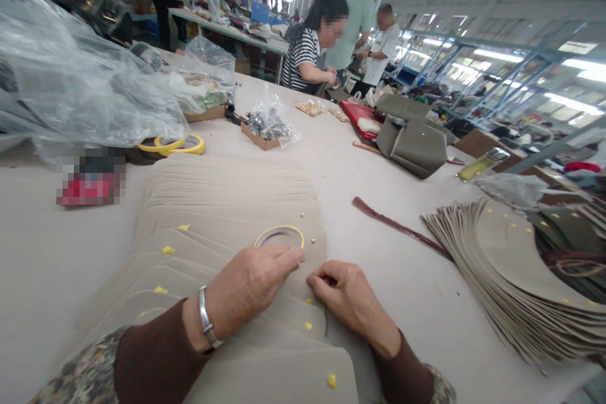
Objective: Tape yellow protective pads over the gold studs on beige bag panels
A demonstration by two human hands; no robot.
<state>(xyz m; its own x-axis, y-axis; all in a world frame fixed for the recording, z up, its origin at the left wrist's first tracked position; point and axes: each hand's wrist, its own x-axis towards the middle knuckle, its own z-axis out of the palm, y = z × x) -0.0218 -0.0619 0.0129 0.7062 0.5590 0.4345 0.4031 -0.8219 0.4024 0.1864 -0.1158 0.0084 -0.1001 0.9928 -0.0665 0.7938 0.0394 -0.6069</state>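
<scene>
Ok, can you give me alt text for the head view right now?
Two hands rest on overlapping beige pieces with yellow stickers, the left hand with fingertips at a yellow tape roll, the right hand curled beside it. A second fanned stack lies to the right, plastic bags at left, other people at the far end of the table.

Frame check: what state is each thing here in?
panels, fanned out, overlapping
tape roll, lying flat on the panels
left hand, fingers curled at the tape roll's rim
right hand, fingers curled on a panel's edge
right-side stack, fanned
grey bags, flaps shut
</scene>
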